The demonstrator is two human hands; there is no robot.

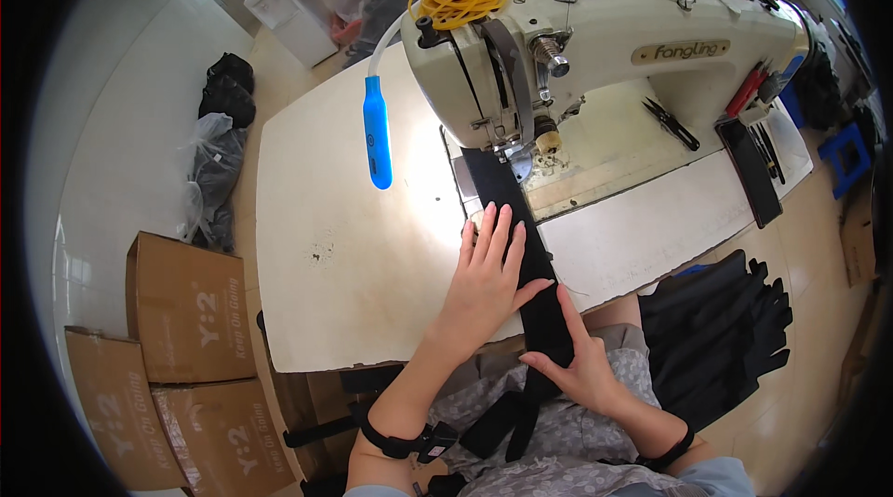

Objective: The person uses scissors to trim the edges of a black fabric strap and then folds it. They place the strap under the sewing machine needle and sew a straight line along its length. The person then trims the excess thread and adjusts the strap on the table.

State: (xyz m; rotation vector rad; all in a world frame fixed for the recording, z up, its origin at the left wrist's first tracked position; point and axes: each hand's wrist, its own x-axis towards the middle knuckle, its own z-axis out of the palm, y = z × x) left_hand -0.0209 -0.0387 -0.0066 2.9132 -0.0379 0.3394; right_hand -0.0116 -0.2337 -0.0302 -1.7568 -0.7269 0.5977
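A long black fabric strip point(537, 260) runs from my lap over the table edge to the needle area of a cream sewing machine point(595, 41). Its far end lies under the presser foot point(521, 165). My left hand point(491, 265) rests flat on the strip, fingers spread and pointing at the machine. At the table's near edge my right hand point(581, 362) lies along the strip's right side, thumb and forefinger apart with the strip between them; its other fingers are partly hidden, so I cannot tell whether it grips. More black fabric point(498, 423) hangs loosely over my lap.
A blue lamp point(377, 134) hangs left of the machine head. Black thread snips point(672, 123) lie on the machine bed, a dark phone point(749, 172) at the table's right. Stacked black pieces point(716, 330) hang right of my lap. Cardboard boxes point(191, 311) stand at left.
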